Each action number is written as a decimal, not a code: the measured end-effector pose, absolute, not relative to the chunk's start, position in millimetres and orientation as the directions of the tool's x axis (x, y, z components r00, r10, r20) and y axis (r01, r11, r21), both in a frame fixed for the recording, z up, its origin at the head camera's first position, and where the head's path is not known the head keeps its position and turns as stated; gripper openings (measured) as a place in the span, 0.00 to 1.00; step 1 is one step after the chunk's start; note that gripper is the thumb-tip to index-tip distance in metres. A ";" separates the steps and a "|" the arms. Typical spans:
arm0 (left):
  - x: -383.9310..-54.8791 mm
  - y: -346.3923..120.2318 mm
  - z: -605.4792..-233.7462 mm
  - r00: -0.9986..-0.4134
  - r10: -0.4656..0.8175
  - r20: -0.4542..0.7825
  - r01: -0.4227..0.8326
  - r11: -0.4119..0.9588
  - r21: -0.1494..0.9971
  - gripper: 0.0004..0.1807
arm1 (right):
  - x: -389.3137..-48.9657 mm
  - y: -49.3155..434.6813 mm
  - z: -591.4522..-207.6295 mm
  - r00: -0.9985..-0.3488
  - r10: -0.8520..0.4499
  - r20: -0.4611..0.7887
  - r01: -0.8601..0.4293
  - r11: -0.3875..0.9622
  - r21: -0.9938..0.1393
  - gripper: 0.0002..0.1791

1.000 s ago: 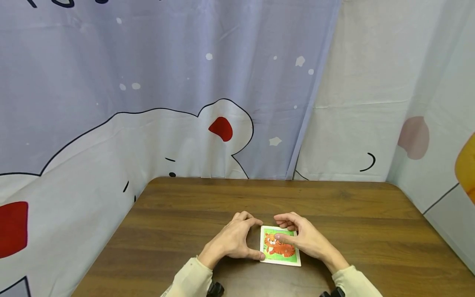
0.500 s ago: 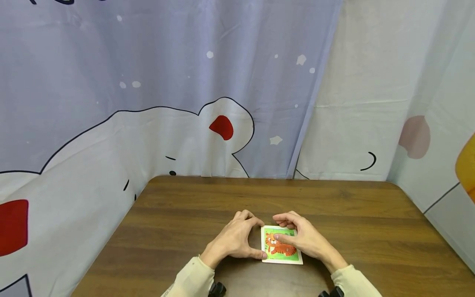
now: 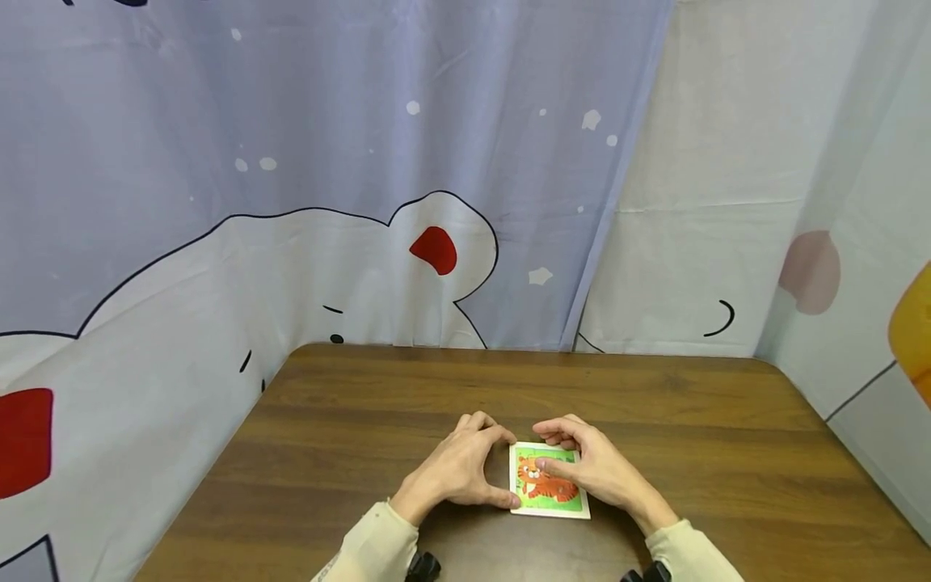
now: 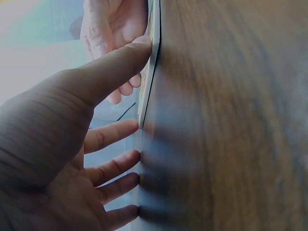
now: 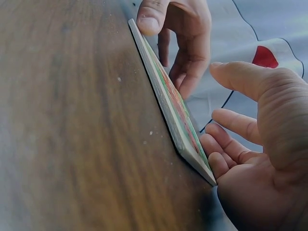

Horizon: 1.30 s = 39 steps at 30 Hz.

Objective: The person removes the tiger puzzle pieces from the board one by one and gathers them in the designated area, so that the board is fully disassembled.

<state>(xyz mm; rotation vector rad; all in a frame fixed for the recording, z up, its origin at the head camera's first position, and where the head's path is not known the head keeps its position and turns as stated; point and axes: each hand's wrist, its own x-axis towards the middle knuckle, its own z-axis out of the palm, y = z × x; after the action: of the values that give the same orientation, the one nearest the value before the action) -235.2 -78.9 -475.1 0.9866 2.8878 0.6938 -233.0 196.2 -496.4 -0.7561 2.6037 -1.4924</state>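
Observation:
A small square jigsaw puzzle [image 3: 550, 491], an orange tiger on green inside a white border, lies flat on the wooden table. My left hand [image 3: 460, 470] holds its left side, thumb on the near corner and index fingertip at the far corner. The other left fingertips rest on the tabletop in the left wrist view. My right hand [image 3: 604, 467] is relaxed at the puzzle's right side, its thumb extended above the picture. In the right wrist view that thumb [image 5: 240, 77] stands apart from the puzzle face, while the little-finger side sits right at the near edge.
The brown wooden table [image 3: 349, 404] reaches back to a printed curtain [image 3: 327, 121] with cartoon shapes, which also hangs along both sides. A black wrist device [image 3: 423, 566] shows below the left sleeve, another [image 3: 647, 572] below the right.

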 end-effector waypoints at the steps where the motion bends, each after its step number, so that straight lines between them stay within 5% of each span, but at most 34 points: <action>1: -235.2 -79.4 -475.0 -0.800 0.586 0.130 0.580 0.700 0.415 0.46 | -233.7 195.8 -496.6 -0.879 -0.435 0.198 -0.391 0.415 -0.822 0.27; 39: -238.1 -78.6 -472.6 -0.807 0.581 0.102 0.567 0.717 0.405 0.47 | -232.2 184.6 -496.7 -0.904 -0.380 0.196 -0.388 0.538 -0.748 0.20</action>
<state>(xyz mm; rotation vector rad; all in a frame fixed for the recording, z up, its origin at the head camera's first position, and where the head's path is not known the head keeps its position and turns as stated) -238.1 -78.6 -472.6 0.9636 2.8806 0.6627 -232.2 184.6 -496.7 -0.6902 2.7639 -1.3473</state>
